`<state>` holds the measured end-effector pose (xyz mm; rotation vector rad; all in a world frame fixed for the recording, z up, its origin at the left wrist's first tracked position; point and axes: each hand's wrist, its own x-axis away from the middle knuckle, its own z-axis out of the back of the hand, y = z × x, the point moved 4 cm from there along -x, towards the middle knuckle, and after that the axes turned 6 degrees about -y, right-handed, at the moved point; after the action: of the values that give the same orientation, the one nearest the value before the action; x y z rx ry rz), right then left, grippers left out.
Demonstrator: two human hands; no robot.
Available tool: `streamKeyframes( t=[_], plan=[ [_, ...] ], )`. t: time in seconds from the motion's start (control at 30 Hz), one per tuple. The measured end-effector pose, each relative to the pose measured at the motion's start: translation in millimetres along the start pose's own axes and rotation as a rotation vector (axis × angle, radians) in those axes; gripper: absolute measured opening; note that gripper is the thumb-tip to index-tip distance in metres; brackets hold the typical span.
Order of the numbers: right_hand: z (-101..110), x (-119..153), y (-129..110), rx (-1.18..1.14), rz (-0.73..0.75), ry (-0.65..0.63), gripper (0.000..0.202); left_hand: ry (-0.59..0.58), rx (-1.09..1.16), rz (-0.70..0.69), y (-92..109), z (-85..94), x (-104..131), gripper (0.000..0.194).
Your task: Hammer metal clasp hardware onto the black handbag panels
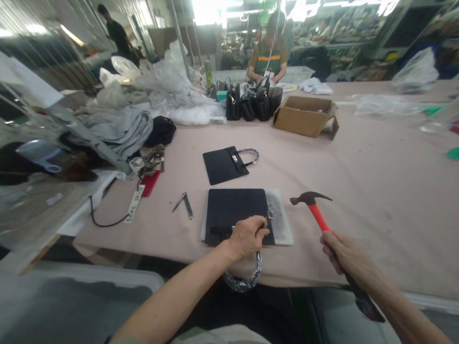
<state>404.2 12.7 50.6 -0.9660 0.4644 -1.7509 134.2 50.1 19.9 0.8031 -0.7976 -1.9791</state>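
Observation:
My right hand [344, 255] is wrapped round the handle of a claw hammer [318, 216], its head raised to the right of the work. On a pale slab [281, 215] near the table's front edge lies a black handbag panel [236, 205]. Its wrapped handle [247, 284] hangs over the edge toward me. My left hand [250, 233] rests on the panel's lower right part with fingers pinched together; what they grip is hidden. A small metal ring [270, 215] shows just beyond the fingertips.
A second black bag panel [225, 165] with a handle lies farther back. A folding metal tool [184, 205] lies to the left, near a red tag [150, 184]. Behind stand several black handbags [247, 102] and an open cardboard box [304, 117]. A person [268, 57] sits across the table.

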Motion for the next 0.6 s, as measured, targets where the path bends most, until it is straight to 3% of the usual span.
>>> streamKeyframes(
  t=[0.1,0.17,0.2,0.27,0.33,0.4,0.47,0.53,0.6],
  plan=[
    [-17.1,-22.2,-8.6,0.394,0.171,0.247,0.029,-0.017,-0.010,0.025,1.6,1.2,1.3,0.005],
    [-37.3,-23.6,-28.5,0.493,0.436,0.361,0.034,-0.019,0.002,0.044,0.8,0.8,2.5,0.002],
    [-50.7,-22.2,-38.3,0.476,0.568,0.346,0.036,-0.019,0.018,0.053,0.1,0.1,3.0,0.002],
    [-80.5,-19.9,-52.5,0.386,0.746,0.186,0.034,-0.013,0.082,0.076,-1.9,-1.6,3.0,0.006],
    [-104.7,-19.0,-57.7,0.315,0.799,0.066,0.032,0.018,0.210,0.127,-5.6,-1.6,1.3,0.009],
    [-119.2,-18.5,-55.7,0.291,0.815,0.033,0.032,0.105,0.419,0.227,-12.9,3.8,-0.8,0.012],
    [-125.0,-17.1,-51.3,0.303,0.831,0.043,0.033,0.264,0.666,0.341,-24.8,19.3,-0.2,0.022],
    [-125.9,-15.7,-48.6,0.332,0.834,0.047,0.033,0.441,0.806,0.428,-40.7,47.8,6.8,0.034],
    [-124.5,-15.4,-49.8,0.364,0.810,0.050,0.032,0.534,0.691,0.500,-59.1,89.1,21.4,0.039]
  ],
)
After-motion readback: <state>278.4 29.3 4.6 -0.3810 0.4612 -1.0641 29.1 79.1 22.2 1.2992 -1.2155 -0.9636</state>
